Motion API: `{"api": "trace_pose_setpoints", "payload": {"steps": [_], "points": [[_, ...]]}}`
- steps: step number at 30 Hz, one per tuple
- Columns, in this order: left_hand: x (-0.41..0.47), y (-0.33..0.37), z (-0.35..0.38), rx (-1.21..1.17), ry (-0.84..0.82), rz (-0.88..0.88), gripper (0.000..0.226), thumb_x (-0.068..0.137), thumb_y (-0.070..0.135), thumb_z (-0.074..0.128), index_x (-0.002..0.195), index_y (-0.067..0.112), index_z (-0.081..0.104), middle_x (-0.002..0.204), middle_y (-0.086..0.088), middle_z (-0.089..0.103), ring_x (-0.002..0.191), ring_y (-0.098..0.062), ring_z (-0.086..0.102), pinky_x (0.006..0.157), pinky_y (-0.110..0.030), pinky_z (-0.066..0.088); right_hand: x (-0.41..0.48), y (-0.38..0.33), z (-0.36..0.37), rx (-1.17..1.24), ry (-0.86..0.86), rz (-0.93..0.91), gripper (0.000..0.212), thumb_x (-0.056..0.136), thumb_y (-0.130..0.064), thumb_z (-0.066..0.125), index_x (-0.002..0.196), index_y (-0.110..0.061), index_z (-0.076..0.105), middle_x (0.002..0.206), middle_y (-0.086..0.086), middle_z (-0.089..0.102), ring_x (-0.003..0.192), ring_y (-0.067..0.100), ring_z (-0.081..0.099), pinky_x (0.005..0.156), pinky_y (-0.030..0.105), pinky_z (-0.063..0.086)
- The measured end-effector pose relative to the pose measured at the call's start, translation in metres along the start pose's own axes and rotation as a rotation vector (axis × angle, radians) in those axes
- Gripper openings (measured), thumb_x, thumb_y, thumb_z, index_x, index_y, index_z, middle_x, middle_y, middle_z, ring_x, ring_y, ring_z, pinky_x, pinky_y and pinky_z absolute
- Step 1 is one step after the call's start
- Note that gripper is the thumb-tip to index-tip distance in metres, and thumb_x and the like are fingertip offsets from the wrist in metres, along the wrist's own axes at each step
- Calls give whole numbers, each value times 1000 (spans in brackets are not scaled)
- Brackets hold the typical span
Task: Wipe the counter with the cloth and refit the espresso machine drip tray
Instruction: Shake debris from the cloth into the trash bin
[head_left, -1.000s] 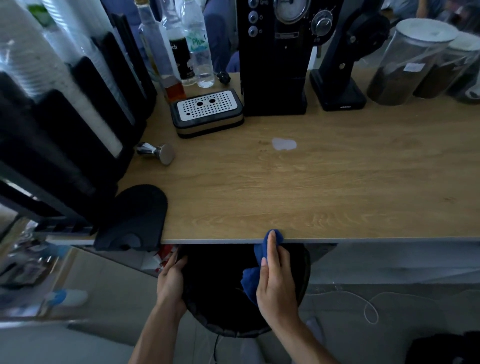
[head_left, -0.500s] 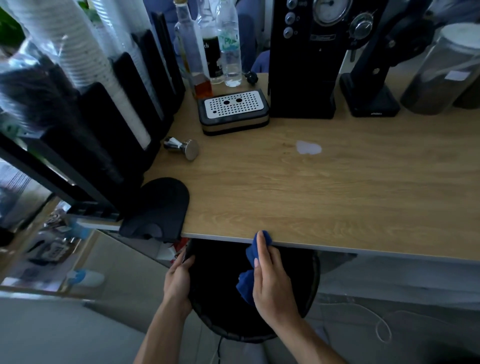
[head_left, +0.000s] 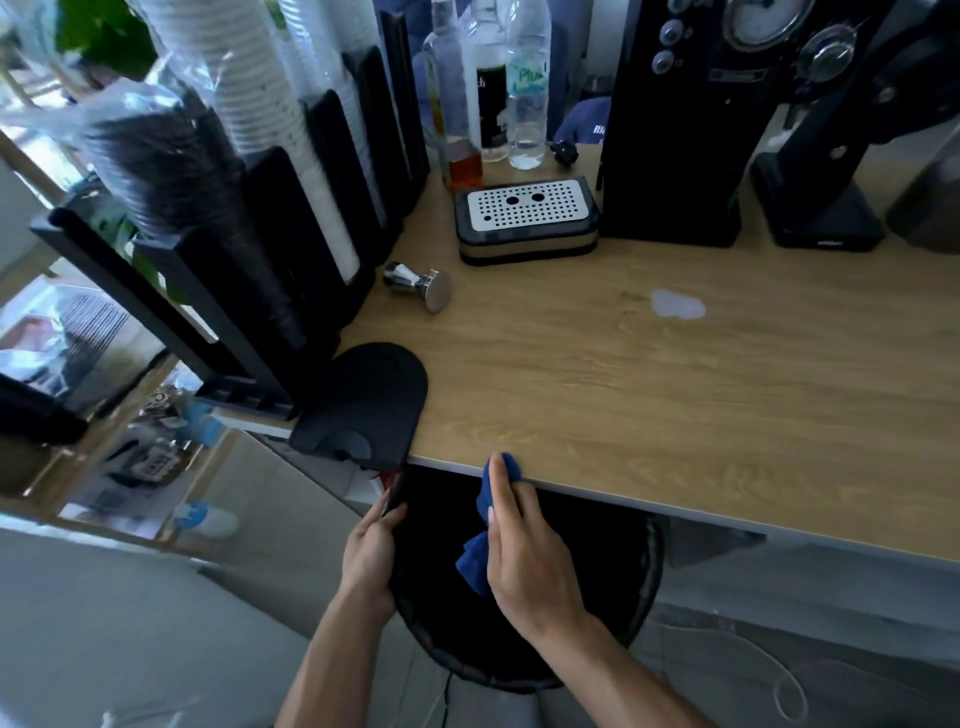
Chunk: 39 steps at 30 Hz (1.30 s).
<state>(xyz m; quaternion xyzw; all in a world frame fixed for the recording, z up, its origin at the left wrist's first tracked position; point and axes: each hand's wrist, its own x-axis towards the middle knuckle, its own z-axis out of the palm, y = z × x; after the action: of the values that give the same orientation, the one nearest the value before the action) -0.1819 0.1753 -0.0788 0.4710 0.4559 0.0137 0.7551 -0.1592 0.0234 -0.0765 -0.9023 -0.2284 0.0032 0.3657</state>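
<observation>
My right hand (head_left: 524, 551) grips a blue cloth (head_left: 480, 525) at the front edge of the wooden counter (head_left: 675, 395), over a black bin (head_left: 597, 623) below. Fingers of my left hand (head_left: 371, 556) are closed on the bin's left rim. The drip tray (head_left: 527, 221), black with a perforated metal grate, sits on the counter left of the black espresso machine (head_left: 685, 130). A pale wet patch (head_left: 678, 304) lies on the wood in front of the machine.
A metal tamper (head_left: 421, 283) lies on its side near the tray. A black tamping mat (head_left: 371, 400) hangs over the counter corner. Cup stacks in black holders (head_left: 249, 208) fill the left; bottles (head_left: 488, 88) stand behind the tray; a black grinder base (head_left: 821, 218) stands at right.
The view has swung left, so the counter's objects sit further right in frame. Both hands remain at the bin and counter edge, the cloth still in my right hand.
</observation>
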Motion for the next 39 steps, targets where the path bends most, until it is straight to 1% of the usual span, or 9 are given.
{"api": "trace_pose_setpoints", "payload": {"steps": [3, 6, 11, 18, 23, 26, 29, 35, 39], "points": [[-1, 1, -2, -13, 4, 4, 35, 94, 2, 45, 120, 14, 65, 107, -16, 71, 95, -30, 68, 88, -40, 52, 8, -8, 3, -62, -47, -32, 54, 94, -19, 25, 148, -12, 19, 122, 9, 50, 85, 21, 62, 55, 27, 50], [-4, 4, -4, -12, 1, -1, 33, 94, 2, 44, 115, 13, 67, 104, -16, 72, 89, -28, 70, 83, -38, 54, 13, -11, 5, -154, -60, -60, 57, 89, -10, 40, 145, -8, 24, 108, 8, 56, 69, 17, 60, 43, 21, 42], [-4, 9, -8, 0, 11, -17, 32, 93, 2, 47, 115, 13, 67, 106, -18, 72, 100, -35, 67, 94, -46, 50, 16, -9, 7, -290, -59, -139, 58, 82, -9, 37, 140, -4, 36, 99, 8, 57, 61, 16, 57, 41, 19, 41], [-7, 11, -18, 3, 34, -27, 35, 93, 1, 46, 115, 16, 68, 105, -16, 72, 100, -34, 68, 95, -46, 50, 25, -7, 22, -331, -50, -284, 59, 83, -10, 38, 141, -3, 32, 104, 7, 43, 71, 18, 56, 50, 22, 49], [-7, 15, -20, 16, 30, -30, 34, 94, 2, 45, 112, 18, 69, 101, -16, 73, 97, -34, 69, 86, -42, 54, 33, -1, 26, -369, -98, -383, 59, 84, -11, 36, 142, -4, 28, 107, 8, 41, 71, 20, 58, 48, 25, 52], [-7, 16, -19, 17, 20, -26, 34, 95, 3, 44, 113, 17, 69, 101, -17, 73, 97, -35, 68, 88, -44, 54, 37, 3, 28, -379, -127, -440, 60, 83, -12, 35, 142, -6, 28, 108, 9, 41, 73, 21, 58, 52, 28, 54], [-4, 15, -20, 24, 25, -36, 33, 95, 4, 46, 113, 18, 69, 100, -16, 74, 93, -34, 70, 84, -43, 55, 38, 3, 30, -387, -137, -467, 59, 82, -13, 35, 141, -7, 31, 108, 9, 41, 72, 21, 58, 53, 27, 53], [-2, 16, -22, 22, 18, -43, 33, 95, 4, 45, 111, 19, 70, 100, -17, 73, 94, -36, 69, 84, -44, 55, 42, -1, 31, -393, -166, -461, 58, 81, -14, 35, 139, -8, 34, 104, 7, 40, 70, 21, 57, 51, 27, 52], [-2, 16, -21, 10, 26, -38, 32, 94, 4, 46, 110, 19, 70, 96, -15, 75, 86, -31, 71, 73, -36, 57, 40, 2, 33, -407, -206, -443, 58, 81, -16, 35, 139, -9, 34, 104, 7, 41, 69, 21, 57, 50, 28, 52]]}}
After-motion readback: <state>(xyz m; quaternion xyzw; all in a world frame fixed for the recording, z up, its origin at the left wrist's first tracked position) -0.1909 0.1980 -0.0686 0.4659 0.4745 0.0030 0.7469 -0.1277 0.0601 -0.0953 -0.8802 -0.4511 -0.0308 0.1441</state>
